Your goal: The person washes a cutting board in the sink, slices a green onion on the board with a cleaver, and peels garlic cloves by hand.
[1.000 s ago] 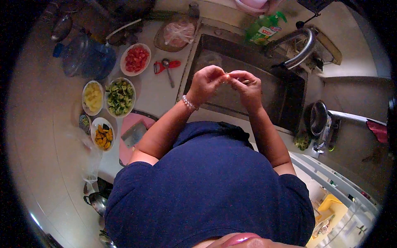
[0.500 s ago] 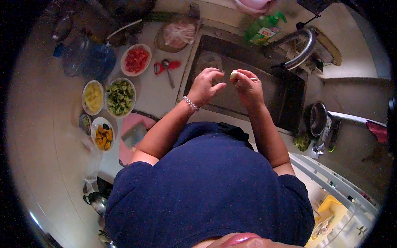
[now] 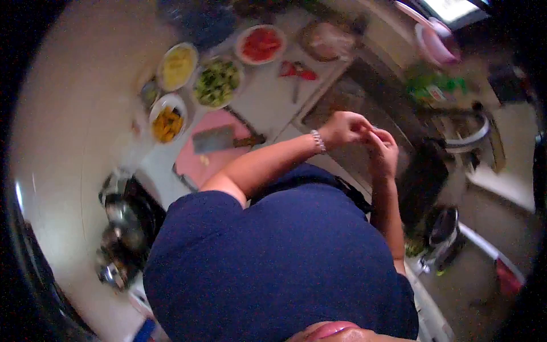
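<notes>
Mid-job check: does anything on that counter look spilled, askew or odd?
Nothing looks clearly spilled or broken, though the view is blurred. One small oddity: small pale bits lie loose on the pink cutting board beside the cleaver, not in a dish like the chopped greens. Anything between the fingers is too blurred to judge.

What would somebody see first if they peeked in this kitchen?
Probably the bright red pieces near the picture's top, with green pieces to their lower left. Next, the cleaver lying flat on the pink board. Then the left hand and right hand, close together at the sink.
</notes>
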The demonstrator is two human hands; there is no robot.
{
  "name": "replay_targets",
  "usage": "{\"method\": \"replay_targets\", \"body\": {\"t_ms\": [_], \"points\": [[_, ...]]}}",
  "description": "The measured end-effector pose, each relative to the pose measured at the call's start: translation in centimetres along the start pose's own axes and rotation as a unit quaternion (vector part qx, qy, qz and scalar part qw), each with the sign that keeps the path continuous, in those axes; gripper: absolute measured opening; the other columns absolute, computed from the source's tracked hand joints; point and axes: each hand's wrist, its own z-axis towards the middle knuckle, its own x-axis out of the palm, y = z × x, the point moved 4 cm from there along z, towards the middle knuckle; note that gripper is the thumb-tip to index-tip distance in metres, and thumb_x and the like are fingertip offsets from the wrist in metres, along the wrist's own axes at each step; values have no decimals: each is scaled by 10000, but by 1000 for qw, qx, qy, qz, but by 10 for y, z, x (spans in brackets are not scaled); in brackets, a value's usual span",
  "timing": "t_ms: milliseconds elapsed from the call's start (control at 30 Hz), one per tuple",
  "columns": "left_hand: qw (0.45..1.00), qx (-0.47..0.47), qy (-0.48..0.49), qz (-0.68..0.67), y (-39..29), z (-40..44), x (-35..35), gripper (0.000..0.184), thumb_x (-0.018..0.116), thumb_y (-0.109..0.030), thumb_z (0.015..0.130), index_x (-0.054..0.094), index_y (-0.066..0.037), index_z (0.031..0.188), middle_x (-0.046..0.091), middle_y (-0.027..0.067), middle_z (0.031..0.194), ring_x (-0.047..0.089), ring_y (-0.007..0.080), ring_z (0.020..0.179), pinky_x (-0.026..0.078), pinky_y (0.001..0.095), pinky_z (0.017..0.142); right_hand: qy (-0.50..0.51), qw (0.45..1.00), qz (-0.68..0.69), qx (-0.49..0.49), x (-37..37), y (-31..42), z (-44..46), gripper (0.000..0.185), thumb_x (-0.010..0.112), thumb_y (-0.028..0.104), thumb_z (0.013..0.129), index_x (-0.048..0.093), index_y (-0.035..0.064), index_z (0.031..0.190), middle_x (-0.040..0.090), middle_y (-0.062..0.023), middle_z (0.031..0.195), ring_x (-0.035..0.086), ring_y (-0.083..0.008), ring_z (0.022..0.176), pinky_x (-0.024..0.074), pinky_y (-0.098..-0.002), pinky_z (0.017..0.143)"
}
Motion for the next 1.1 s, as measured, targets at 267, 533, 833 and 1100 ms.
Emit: {"method": "replay_targets", "body": {"t_ms": [267, 533, 833, 1100], "points": [[998, -22, -17, -52, 9, -23, 0, 205, 659, -107, 770, 646, -15, 953, 649, 47, 819, 603, 109, 785, 482, 257, 709, 60, 998, 7, 16, -4, -22, 6, 167, 635, 29, 784, 565, -13, 930, 631, -98, 849, 623, -170, 738, 504, -259, 669], [999, -14, -30, -2, 8, -35, -9, 223, 634, -178, 796, 659, -21, 953, 650, 43, 795, 586, 101, 693, 477, 253, 652, 56, 995, 55, 55, 9, -20, 7, 210, 615, 52, 806, 558, 8, 1003, 595, -77, 864, 580, -148, 691, 486, -262, 603], [927, -133, -351, -9, 60, -167, -117, 198, 618, -178, 836, 586, -17, 945, 574, 24, 757, 539, 79, 614, 468, 222, 535, 26, 934, -355, -22, -63, -71, 58, 271, 634, 110, 790, 596, 8, 1039, 600, -76, 964, 548, -99, 657, 481, -259, 607], [680, -223, -462, 523, 61, -350, -210, 105, 578, -92, 776, 623, -66, 867, 603, 131, 805, 558, 261, 793, 457, 361, 693, 65, 951, 188, 239, -47, -84, 41, 333, 546, 124, 843, 460, -36, 1122, 521, -205, 1114, 553, -307, 992, 492, -392, 853]]}}
